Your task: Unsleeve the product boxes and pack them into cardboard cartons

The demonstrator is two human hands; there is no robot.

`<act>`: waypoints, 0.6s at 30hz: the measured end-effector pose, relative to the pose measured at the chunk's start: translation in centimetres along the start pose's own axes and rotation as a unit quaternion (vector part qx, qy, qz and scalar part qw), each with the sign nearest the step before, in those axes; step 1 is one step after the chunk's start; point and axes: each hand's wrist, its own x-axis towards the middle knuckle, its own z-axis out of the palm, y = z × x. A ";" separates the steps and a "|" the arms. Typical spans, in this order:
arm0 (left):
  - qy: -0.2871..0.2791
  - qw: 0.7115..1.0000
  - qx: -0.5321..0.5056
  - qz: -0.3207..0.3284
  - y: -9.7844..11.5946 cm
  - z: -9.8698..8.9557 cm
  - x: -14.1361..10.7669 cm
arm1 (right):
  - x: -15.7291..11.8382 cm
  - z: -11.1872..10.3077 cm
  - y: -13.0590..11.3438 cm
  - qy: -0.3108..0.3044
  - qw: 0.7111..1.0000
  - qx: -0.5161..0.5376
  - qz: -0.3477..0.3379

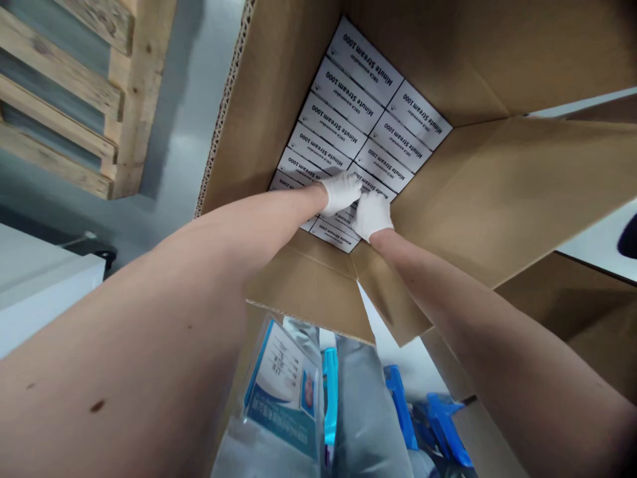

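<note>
Both of my hands wear white gloves and reach down into a large open cardboard carton [279, 79]. Rows of white boxes [348, 94] printed "Minute Stream 1000" lie packed side by side in two columns at its bottom. My left hand [342, 192] rests over the boxes near the lower middle of the stack. Close beside it, my right hand [372, 214] is at the right edge of the stack, touching or nearly touching one box [371, 182]. The fingers of both hands are bent down and partly hidden, so their hold cannot be made out.
A wooden pallet [124, 99] lies on the grey floor at the upper left. A white surface [44, 285] is at the left edge. Carton flaps [313, 285] spread toward my body. A badge [286, 392] hangs in front of me, near blue objects [401, 405].
</note>
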 end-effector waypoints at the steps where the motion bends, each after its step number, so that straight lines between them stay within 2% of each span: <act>1: 0.005 1.000 -0.008 -0.003 -0.1 0.0 -0.1 | 0.0 0.0 0.0 -0.002 1.000 -0.002 0.000; 7: 0.020 0.999 -0.040 -0.018 -0.4 -0.2 0.1 | -0.4 -0.3 0.2 0.011 1.000 0.010 -0.011; 11: -0.003 0.999 -0.050 -0.004 0.4 -2.0 -0.1 | -1.6 -1.9 -0.5 -0.014 0.996 0.086 0.016; 13: -0.005 0.998 -0.061 0.008 0.9 -4.5 -1.3 | -3.0 -4.1 -0.6 -0.022 0.992 0.115 0.037; 14: 0.004 0.998 -0.069 0.014 1.2 -6.4 -2.5 | -4.1 -5.8 -0.5 -0.020 0.991 0.124 0.041; 16: 0.056 0.993 -0.101 0.011 2.1 -11.5 -6.0 | -7.5 -10.5 0.0 -0.004 0.990 0.133 0.045; 18: 0.161 0.971 -0.170 -0.055 3.9 -17.8 -11.3 | -12.5 -16.5 0.6 0.011 0.980 0.191 0.054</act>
